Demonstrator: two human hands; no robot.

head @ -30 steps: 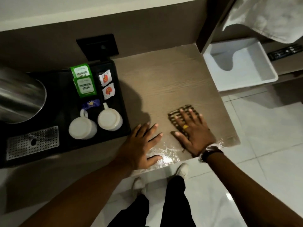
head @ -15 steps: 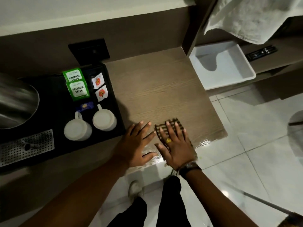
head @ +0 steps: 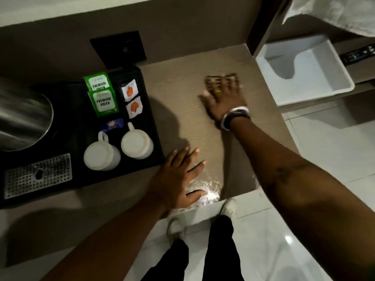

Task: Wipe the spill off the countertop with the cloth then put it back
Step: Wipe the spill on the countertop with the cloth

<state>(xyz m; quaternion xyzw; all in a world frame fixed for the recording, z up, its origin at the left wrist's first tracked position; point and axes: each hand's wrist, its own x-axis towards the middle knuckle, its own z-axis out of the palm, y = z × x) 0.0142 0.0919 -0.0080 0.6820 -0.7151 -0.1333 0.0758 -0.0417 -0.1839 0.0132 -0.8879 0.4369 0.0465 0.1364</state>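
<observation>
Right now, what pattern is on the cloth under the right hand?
The cloth is dark with a light checked grid, though blurred in the head view.

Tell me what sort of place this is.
Probably a hotel room's tea and coffee nook. A black tray holds packets of green tea, two upturned white mugs and a steel kettle, and a white towel hangs beside the wooden countertop.

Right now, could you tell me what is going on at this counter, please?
A person is wiping a wooden countertop. The right hand lies flat on a dark checked cloth far back on the counter. The left hand rests flat near the front edge, where a shiny wet patch is not yet wiped. A black tray with two white mugs sits beside it.
</observation>
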